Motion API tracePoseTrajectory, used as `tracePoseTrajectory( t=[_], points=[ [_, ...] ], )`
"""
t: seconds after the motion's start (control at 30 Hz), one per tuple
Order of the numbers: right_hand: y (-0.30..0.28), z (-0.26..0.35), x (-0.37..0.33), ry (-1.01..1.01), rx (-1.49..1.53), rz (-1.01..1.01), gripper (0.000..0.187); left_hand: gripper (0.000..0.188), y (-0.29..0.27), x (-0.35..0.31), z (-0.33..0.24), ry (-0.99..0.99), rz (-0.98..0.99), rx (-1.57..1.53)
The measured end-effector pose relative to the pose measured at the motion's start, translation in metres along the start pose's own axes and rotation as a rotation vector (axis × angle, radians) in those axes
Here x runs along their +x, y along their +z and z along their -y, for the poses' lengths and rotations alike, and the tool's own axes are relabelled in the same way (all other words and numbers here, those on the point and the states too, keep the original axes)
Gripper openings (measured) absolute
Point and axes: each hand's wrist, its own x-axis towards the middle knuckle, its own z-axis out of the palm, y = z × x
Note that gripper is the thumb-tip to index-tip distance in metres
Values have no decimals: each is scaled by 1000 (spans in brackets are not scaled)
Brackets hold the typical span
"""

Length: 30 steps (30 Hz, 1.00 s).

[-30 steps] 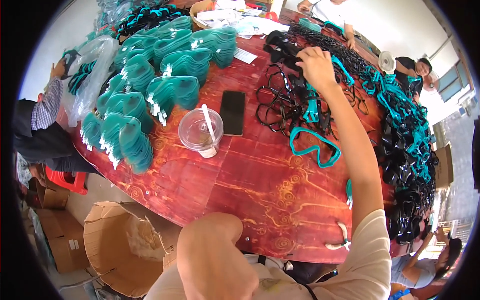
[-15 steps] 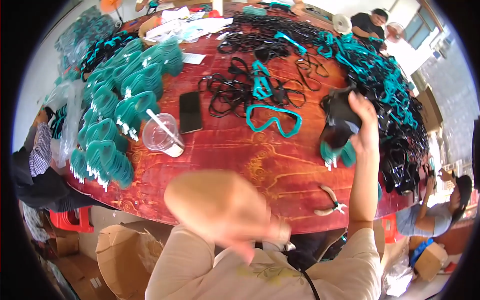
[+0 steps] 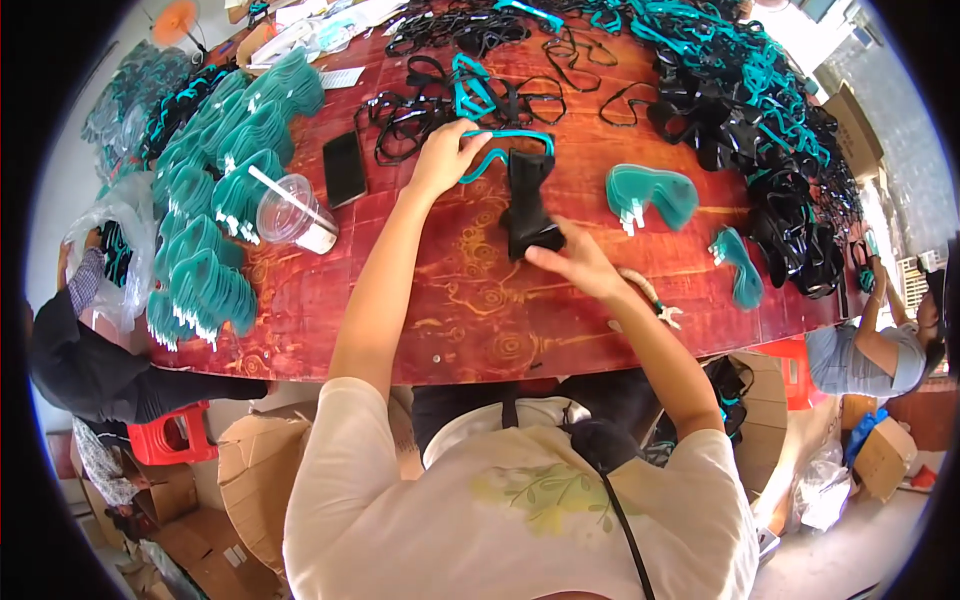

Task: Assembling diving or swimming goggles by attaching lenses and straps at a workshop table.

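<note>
My left hand is closed at the left end of a teal goggle frame, thumb and fingers pinching its rim. With my right hand I grip the lower end of a black goggle skirt, held upright just in front of the frame. The skirt's upper end overlaps the frame's right part, and I cannot tell whether they touch. To the right of my right hand lies a small stack of clear green lenses. Another green lens piece lies farther right. Beside my right wrist are pliers.
Stacked green lenses cover the table's left side, near a plastic cup and a black phone. Black straps tangle beyond the frame. Black and teal goggle parts heap at right. People sit at both sides.
My right hand has brought the black goggle skirt leftward, uncovering the lens stack. My left hand has reached forward from near my body and taken hold of the teal frame. The view has shifted.
</note>
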Motion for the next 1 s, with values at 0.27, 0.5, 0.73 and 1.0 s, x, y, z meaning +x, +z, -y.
tracePoseTrajectory(
  t=[0.27, 0.5, 0.73, 1.0],
  points=[
    [-4, 30, -46, 212, 830, -109, 16, 25, -41, -57, -33, 86, 81, 63],
    [-86, 67, -86, -11, 857, -238, 23, 18, -52, -130, -61, 238, 246, -5],
    [-62, 80, -14, -309, 138, -234, 27, 22, -43, -148, -63, 278, 117, -35],
    [-1, 12, 16, 37, 215, 494, 24, 33, -51, -166, -50, 538, -14, 92]
  ],
)
